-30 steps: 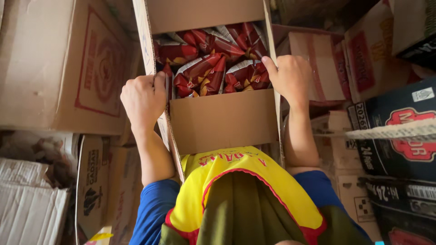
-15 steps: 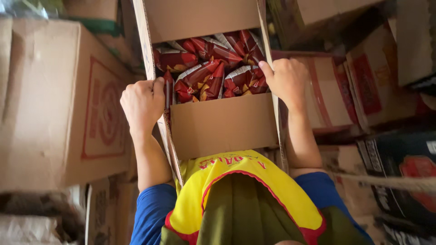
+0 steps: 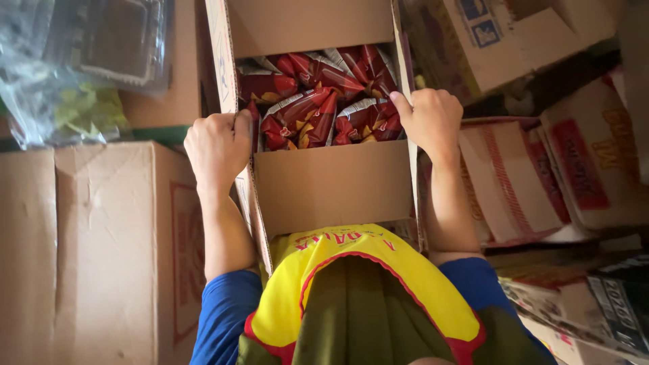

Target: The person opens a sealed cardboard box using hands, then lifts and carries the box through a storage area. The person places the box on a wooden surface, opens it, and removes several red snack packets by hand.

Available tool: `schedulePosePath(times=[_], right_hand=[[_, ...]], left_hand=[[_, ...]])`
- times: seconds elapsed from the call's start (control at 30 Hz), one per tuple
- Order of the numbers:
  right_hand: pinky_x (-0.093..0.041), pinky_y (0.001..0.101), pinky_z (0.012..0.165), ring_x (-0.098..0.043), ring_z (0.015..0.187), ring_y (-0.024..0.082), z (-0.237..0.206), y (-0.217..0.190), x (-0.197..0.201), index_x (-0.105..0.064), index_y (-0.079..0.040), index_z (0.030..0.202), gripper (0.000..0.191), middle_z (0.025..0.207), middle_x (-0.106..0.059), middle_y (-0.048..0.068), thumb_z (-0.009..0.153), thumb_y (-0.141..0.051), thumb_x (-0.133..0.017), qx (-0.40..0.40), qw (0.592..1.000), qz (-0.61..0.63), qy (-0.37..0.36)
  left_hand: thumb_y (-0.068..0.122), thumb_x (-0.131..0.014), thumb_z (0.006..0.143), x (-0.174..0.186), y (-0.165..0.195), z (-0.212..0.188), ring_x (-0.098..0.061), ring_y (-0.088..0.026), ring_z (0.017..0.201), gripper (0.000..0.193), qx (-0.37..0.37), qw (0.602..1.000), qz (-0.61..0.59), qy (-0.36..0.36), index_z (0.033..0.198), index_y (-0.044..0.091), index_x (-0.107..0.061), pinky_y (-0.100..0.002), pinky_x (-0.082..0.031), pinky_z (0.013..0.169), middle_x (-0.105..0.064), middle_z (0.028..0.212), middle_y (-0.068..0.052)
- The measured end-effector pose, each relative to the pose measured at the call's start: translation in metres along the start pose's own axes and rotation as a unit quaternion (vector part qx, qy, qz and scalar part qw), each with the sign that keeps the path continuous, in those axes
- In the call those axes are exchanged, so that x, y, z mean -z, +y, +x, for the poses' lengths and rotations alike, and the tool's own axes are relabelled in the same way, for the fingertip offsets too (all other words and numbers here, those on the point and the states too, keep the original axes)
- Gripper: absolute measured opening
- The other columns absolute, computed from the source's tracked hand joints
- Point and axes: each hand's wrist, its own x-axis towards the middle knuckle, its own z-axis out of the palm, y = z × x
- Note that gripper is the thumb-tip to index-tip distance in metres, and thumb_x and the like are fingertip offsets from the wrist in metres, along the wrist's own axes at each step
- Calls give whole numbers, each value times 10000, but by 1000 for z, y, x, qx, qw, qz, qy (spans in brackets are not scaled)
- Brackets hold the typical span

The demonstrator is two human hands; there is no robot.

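Two-handed carry of an open cardboard carton (image 3: 331,182) of red snack packets (image 3: 318,105), centre of frame.

The left hand (image 3: 218,145) is closed over the carton's left wall, fingers curled around its edge; the right hand (image 3: 427,118) clamps the right wall — thumb inside, fingers outside. The carton sits against the chest, above the yellow-and-blue shirt (image 3: 358,297), among stacked cardboard boxes (image 3: 88,250). A level hold with even pressure on both walls would likely keep the packets from spilling — the thin flaps may buckle.
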Motion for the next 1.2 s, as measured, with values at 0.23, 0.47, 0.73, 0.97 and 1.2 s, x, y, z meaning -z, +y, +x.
schedulePosePath(times=[0.23,0.47,0.73,0.97,1.2], right_hand=[[-490,530,599,-639,624,433,40,-17,-24,-716,-25,700,526,639,-623,216,1023,-439,-685,1,1000,1,16],[-485,531,585,-631,626,437,79,-5,-45,-688,-15,655,560,634,-622,217,1009,-449,-696,-17,1000,-19,-6],[-477,528,573,-621,624,435,158,33,-73,-660,-13,642,554,635,-612,211,1000,-434,-703,5,1000,-4,11],[-479,533,592,-632,643,442,265,73,-83,-703,-19,687,518,663,-634,220,1013,-421,-691,37,999,16,8],[-480,529,593,-632,631,441,346,107,-100,-703,-7,676,538,660,-638,221,1009,-429,-697,57,998,15,3]], left_hand=[[332,-683,1010,-11,-28,51,-611,-463,594,442,-9,1000,-8,-19,709,11,-725,-517,-504,613,-600,616,-249],[332,-702,994,-42,-36,91,-624,-457,599,421,-16,1000,2,-15,713,21,-734,-516,-502,597,-614,628,-245],[322,-692,999,-94,-29,161,-620,-449,590,413,9,1000,-6,-18,712,27,-730,-505,-499,588,-617,627,-238],[326,-698,994,-136,-2,241,-616,-449,593,413,17,1000,5,6,705,31,-726,-506,-498,591,-618,630,-223],[323,-690,995,-174,16,297,-603,-450,582,425,59,998,3,18,694,24,-713,-504,-489,583,-603,615,-223]])
